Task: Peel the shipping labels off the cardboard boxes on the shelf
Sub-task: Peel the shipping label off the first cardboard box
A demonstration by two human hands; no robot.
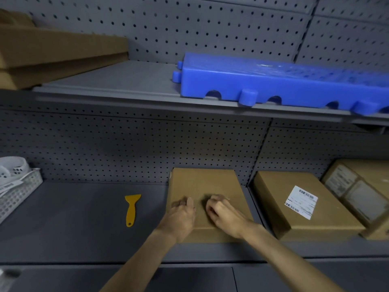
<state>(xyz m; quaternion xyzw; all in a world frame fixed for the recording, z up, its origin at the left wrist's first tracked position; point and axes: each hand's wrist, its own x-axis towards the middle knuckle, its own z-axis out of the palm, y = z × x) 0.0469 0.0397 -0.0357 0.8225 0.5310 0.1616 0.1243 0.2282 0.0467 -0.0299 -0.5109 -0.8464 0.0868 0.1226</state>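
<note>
A plain cardboard box (205, 182) stands on the lower shelf, and no whole label shows on its top. My left hand (182, 213) lies on its left part, fingers bent near the left edge, holding it down. My right hand (223, 213) rests on the top with its fingers curled and pinched; a thin white label scrap (228, 199) shows at the fingertips. To the right, a second box (273, 197) carries a white shipping label (301, 202) with barcodes. A third box (366, 178) at the far right has pale labels on its side.
A yellow plastic scraper (131, 209) lies on the grey shelf (73, 218) left of my hands. A white mesh basket (19, 192) at the far left holds peeled labels. On the shelf above sit a blue plastic pallet piece (284, 81) and flat cardboard (52, 51).
</note>
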